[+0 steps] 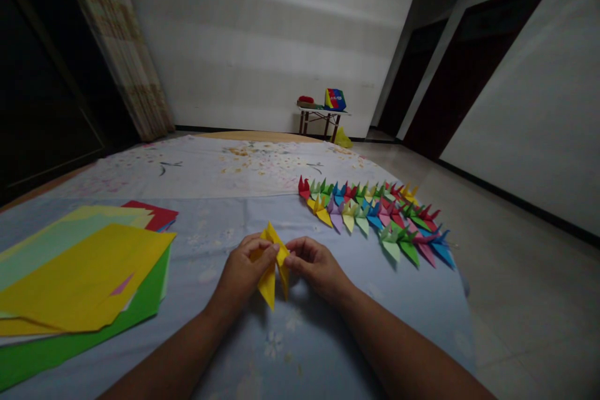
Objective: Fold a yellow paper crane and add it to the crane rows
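A partly folded yellow paper (pixel 268 287) is held upright just above the table, its top in a point and two narrow legs hanging apart below. My left hand (pixel 246 262) pinches its left side between thumb and fingers. On the opposite side, my right hand (pixel 316 264) grips the edge of the same paper with thumb and forefinger. To the right stand several rows of folded paper cranes (pixel 349 215) in red, green, blue, yellow, pink and purple.
Coloured paper sheets (pixel 89 275) lie in a loose pile at the left. A floral cloth (pixel 206 169) covers the round table. Farther back, a small table (pixel 323 111) by the wall bears a colourful box (pixel 335 99) and a red item. A curtain (pixel 119 44) hangs at the left.
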